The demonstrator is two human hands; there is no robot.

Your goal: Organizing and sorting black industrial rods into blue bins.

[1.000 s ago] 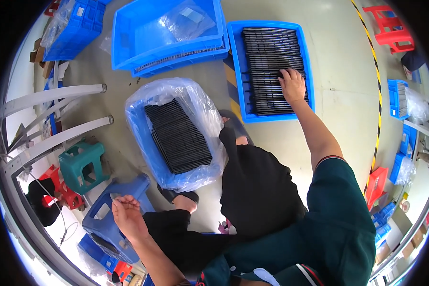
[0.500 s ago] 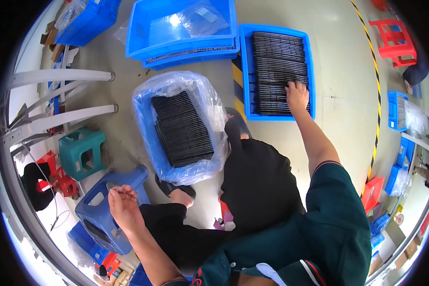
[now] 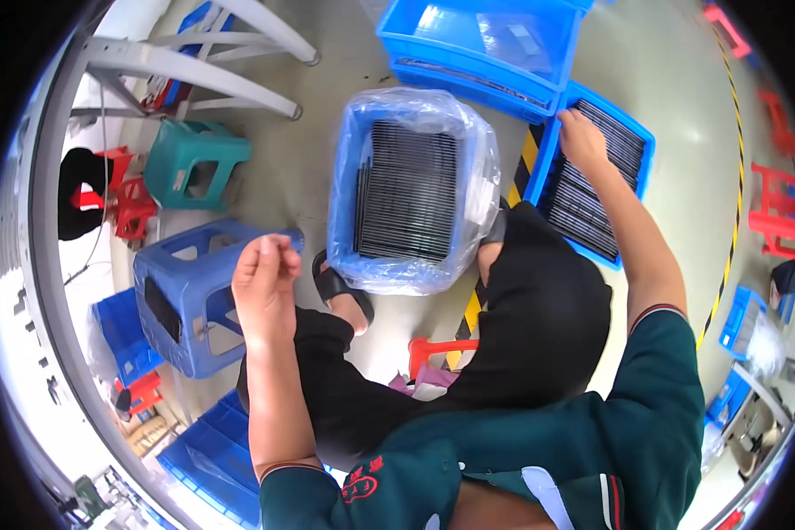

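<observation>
My right hand [image 3: 585, 141] reaches over the blue crate [image 3: 647, 168] on the right. Its fingers are bent down at the crate's left edge, beside rows of thin black plates [image 3: 583, 216]; their tips are hidden, so what they grip cannot be made out. Raised in front of the blue plastic stool [image 3: 181, 340], my left hand [image 3: 269, 287] has its fingers curled in toward the thumb, with nothing visible in them. Between my feet and farther out is a blue bin lined with clear plastic film [image 3: 486, 190], filled with a row of similar thin black plates [image 3: 411, 190].
Stacked blue crates [image 3: 468, 84] stand beyond the lined bin, the upper one holding a clear bag. A green stool [image 3: 194, 168], white metal legs [image 3: 203, 75] and red stools are at the left. Yellow-black tape [image 3: 720, 274] runs along the floor at right.
The view has turned, shifting the crates to the right. My right hand has moved across the plates from the crate's right side to its left edge. My left hand stays raised and curled.
</observation>
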